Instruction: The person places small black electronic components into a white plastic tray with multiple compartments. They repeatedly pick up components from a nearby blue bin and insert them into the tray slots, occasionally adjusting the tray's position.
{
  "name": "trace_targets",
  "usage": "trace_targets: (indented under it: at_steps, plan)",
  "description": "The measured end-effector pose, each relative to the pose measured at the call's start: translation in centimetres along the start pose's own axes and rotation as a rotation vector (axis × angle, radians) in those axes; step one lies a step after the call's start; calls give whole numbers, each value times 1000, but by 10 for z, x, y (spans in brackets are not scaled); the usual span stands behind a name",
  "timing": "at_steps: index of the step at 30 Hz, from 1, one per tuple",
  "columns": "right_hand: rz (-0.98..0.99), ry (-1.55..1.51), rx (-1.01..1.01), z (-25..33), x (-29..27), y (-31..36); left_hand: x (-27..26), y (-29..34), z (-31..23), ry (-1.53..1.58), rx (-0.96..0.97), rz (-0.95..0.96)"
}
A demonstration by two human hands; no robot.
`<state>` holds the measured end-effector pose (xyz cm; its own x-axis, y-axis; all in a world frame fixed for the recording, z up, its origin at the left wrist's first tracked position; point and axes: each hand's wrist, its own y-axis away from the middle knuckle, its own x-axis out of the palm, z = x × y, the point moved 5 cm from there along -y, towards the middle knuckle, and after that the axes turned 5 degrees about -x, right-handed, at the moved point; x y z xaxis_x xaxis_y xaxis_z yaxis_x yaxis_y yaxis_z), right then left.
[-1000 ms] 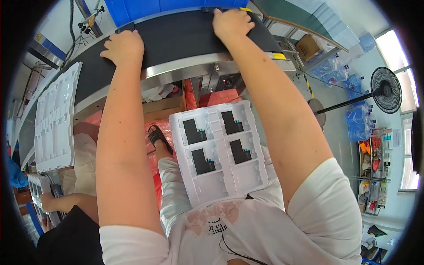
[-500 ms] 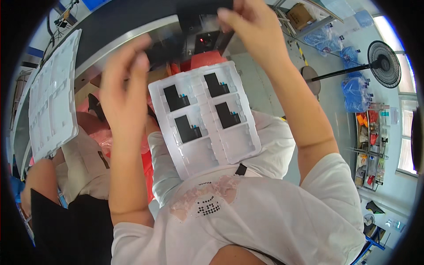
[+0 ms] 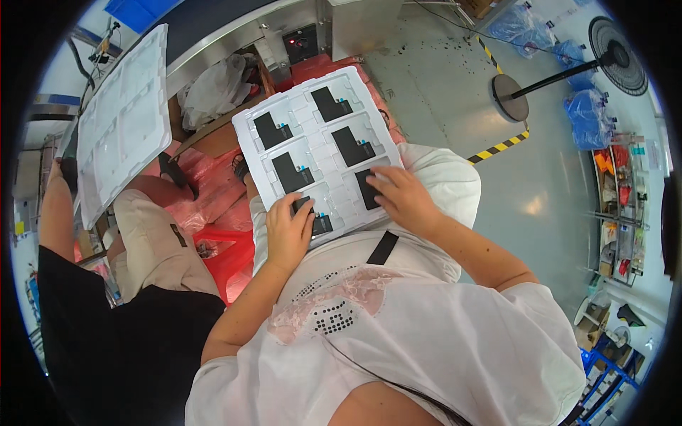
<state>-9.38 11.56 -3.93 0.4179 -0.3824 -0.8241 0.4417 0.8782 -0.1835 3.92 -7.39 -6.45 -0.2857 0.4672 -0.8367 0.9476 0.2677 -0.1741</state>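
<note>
A white plastic tray (image 3: 250,153) with six compartments lies tilted across my lap. Each compartment has a flat black L-shaped piece with small blue tabs in its notch. My left hand (image 3: 287,233) is at the near left compartment, its bent fingers and thumb on the near left black piece (image 3: 322,225) and partly covering it. Over the near right compartment, my right hand (image 3: 406,201) has its fingertips closed on the near right black piece (image 3: 366,192). The other pieces, such as the far right one (image 3: 328,104), lie untouched in their compartments.
To the left, a co-worker in a black top sits with another white tray (image 3: 128,121) held up. A conveyor bench (image 3: 234,35) with a control box (image 3: 301,42) stands ahead. Below it are a plastic bag (image 3: 217,92) and red sheeting. A standing fan (image 3: 616,57) is at right.
Both hands have come down from above the far bench to the tray's near row. That row's two bare compartments now have black pieces in them. The view has shifted slightly.
</note>
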Motion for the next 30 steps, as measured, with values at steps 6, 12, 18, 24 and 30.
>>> trace_targets:
  at_steps: [6, 12, 18, 24, 30]
  plan:
    - [-4, 131, -125, -8, 27, 51, -7, -5, -7, -62, 4, -87]
    - [-221, 144, 21, -8, 12, 56, -84, -88, 50, 1421, -679, -578]
    - [-257, 96, 54, -19, 21, 52, -141, -121, 139, 2066, -516, -806]
    - [-372, 68, 119, -26, 17, 58, -93, -51, 83, 1660, -827, -659]
    - [-603, -150, 253, -51, 8, 53, -35, 51, 141, 1162, -1030, -438]
